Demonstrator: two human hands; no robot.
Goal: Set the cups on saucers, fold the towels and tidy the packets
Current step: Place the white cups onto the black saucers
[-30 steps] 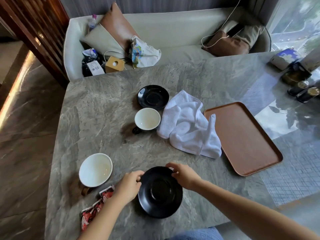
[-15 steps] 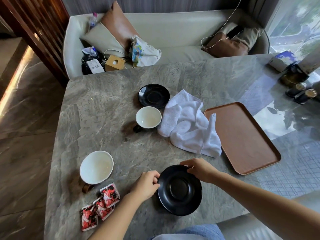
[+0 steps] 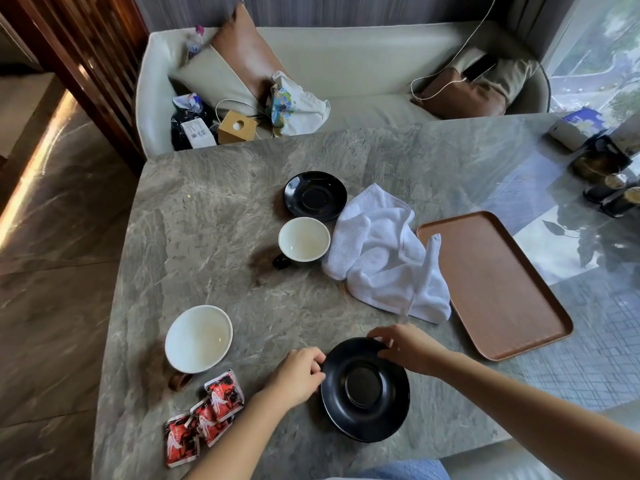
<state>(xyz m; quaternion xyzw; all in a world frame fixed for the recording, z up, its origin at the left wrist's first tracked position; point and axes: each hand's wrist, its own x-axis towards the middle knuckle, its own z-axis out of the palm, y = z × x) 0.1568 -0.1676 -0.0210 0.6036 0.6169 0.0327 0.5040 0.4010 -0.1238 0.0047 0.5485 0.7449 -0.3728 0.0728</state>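
A black saucer lies near the table's front edge. My left hand pinches its left rim and my right hand pinches its upper right rim. A large white cup with a brown handle stands to the left. Three red packets lie below that cup. Farther back stand a smaller white cup with a black outside and a second black saucer. A crumpled white towel lies to their right.
A brown tray lies at the right on the grey stone table. Dark jars and a box stand at the far right. A sofa with cushions and bags runs behind the table.
The black saucer has moved to the right along the table's front edge with both hands holding its rim. The cups, towel and packets have stayed where they were.
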